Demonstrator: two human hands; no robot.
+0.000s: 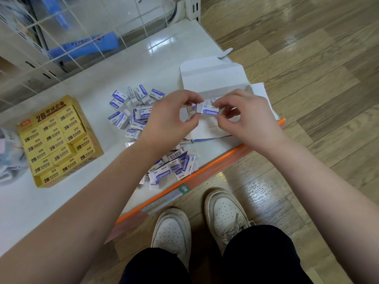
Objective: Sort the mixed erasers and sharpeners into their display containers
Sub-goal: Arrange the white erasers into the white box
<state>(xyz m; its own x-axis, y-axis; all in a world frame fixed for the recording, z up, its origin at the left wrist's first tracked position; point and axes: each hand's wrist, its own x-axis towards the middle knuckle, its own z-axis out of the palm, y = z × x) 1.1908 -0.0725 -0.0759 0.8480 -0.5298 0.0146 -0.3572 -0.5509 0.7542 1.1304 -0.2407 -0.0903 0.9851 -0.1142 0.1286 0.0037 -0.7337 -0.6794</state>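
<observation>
Eraser [209,110], white with a blue band: being pinched at either end between left hand [170,115] and right hand [250,117], just above the open white cardboard box [213,78]. Hiding most of the box's inside behind the fingers; covering part of the loose erasers [131,113] under the left forearm. Blurring at the left edge, a cut-off clear tub [8,158], contents unreadable. Sitting nearby on the glossy white shelf [143,58], a yellow box [59,140] of tightly packed blocks.

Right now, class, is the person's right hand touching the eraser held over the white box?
Touching. The head view shows the right hand pinching the eraser at its right end; the left hand pinches its left end.
</observation>
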